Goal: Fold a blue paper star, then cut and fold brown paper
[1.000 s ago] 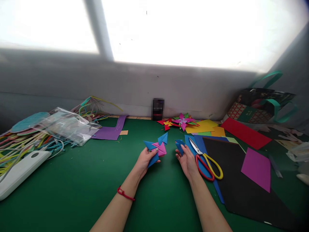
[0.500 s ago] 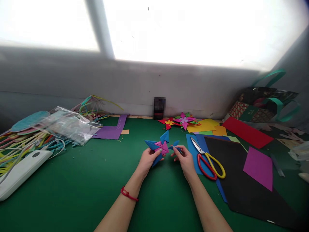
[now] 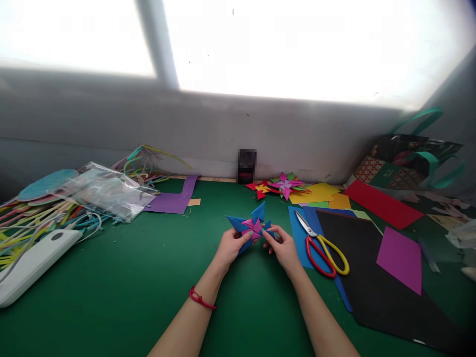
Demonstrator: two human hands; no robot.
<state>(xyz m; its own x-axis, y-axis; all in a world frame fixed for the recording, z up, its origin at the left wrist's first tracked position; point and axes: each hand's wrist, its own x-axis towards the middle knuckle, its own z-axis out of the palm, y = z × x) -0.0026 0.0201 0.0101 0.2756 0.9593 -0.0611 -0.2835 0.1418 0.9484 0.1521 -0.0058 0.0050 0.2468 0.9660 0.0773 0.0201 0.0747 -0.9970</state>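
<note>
Between my hands is a folded paper star (image 3: pixel 247 227) with a pink centre and blue points. My left hand (image 3: pixel 231 246) grips it from the left, thumb on the pink part. My right hand (image 3: pixel 279 244) pinches a small folded blue paper piece (image 3: pixel 268 229) against the star's right side. Whether that piece sits inside a pink fold or only touches it, I cannot tell. Right of my right hand, scissors (image 3: pixel 322 246) with one red and one yellow handle lie on blue and black paper.
Several finished paper stars (image 3: pixel 284 187) lie at the back, beside yellow paper (image 3: pixel 316 193). A black sheet (image 3: pixel 357 258), a magenta sheet (image 3: pixel 401 259) and a red sheet (image 3: pixel 383 203) lie right. Left are a white power strip (image 3: pixel 39 265), a clear plastic bag (image 3: pixel 111 193) and purple paper (image 3: pixel 169 202).
My right hand has brought the small blue piece left, up against the pink centre of the star. The star has shifted slightly right in the view, along with my left hand.
</note>
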